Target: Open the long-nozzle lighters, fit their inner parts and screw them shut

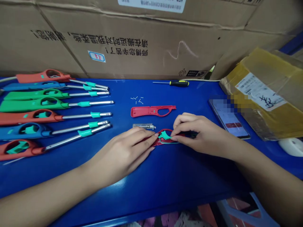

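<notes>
On the blue table (165, 176), both my hands work on a red lighter shell half (158, 141) that carries a teal trigger piece (165, 136). My left hand (123, 153) lies over the shell's left end, fingers pressed down on it. My right hand (197, 132) pinches the teal trigger with thumb and forefinger. Just behind lie a small clear gas tube (144, 126) and a second red shell half (152, 111). Several tiny white pins (137, 100) are scattered further back.
Several finished long-nosed lighters (54, 116) in red, blue and green lie in a row at the left. A yellow-handled screwdriver (175, 83) rests by the cardboard boxes (142, 37). A phone (228, 118), a taped parcel (262, 91) and a white object (292, 146) sit at the right.
</notes>
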The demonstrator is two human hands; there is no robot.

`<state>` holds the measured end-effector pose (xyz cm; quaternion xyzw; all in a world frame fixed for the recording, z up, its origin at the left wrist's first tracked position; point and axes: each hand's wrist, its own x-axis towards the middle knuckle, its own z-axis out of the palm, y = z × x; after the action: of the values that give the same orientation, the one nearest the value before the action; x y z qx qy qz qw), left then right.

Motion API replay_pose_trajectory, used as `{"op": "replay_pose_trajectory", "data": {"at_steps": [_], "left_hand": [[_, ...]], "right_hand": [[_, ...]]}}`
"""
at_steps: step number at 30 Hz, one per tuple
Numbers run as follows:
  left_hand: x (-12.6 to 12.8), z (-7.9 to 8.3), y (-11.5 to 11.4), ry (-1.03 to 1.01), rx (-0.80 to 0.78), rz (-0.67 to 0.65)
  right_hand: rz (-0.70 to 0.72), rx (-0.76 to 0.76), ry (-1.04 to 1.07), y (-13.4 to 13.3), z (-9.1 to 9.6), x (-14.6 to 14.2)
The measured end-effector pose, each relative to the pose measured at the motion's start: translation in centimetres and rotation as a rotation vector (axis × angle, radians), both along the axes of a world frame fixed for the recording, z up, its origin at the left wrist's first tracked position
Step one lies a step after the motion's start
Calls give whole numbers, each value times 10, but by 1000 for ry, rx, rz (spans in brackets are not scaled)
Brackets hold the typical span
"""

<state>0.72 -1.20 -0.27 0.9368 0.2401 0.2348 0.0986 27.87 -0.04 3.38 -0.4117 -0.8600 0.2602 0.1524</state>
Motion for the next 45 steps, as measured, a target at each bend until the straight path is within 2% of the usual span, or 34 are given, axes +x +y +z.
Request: {"op": "replay_pose_trajectory", "data": {"at_steps": [7,14,31,38,42,45], "left_hand": [[1,-1,0,-10,-45,9],[1,-2,1,-24,-55,4],[1,-4,2,-54,-81,9],[1,-5,3,-59,-83,7],[1,-5,3,-57,-85,7],[1,-4,2,-49,-87,3]], "right_hand": [[53,166,-38,-2,3,1],[82,162,-50,-3,2,1],[215,426,-243,-5,6,0],[239,414,-282,-5,4,0],[239,327,-229,-3,3,2],[172,259,-168,-2,4,2]]}}
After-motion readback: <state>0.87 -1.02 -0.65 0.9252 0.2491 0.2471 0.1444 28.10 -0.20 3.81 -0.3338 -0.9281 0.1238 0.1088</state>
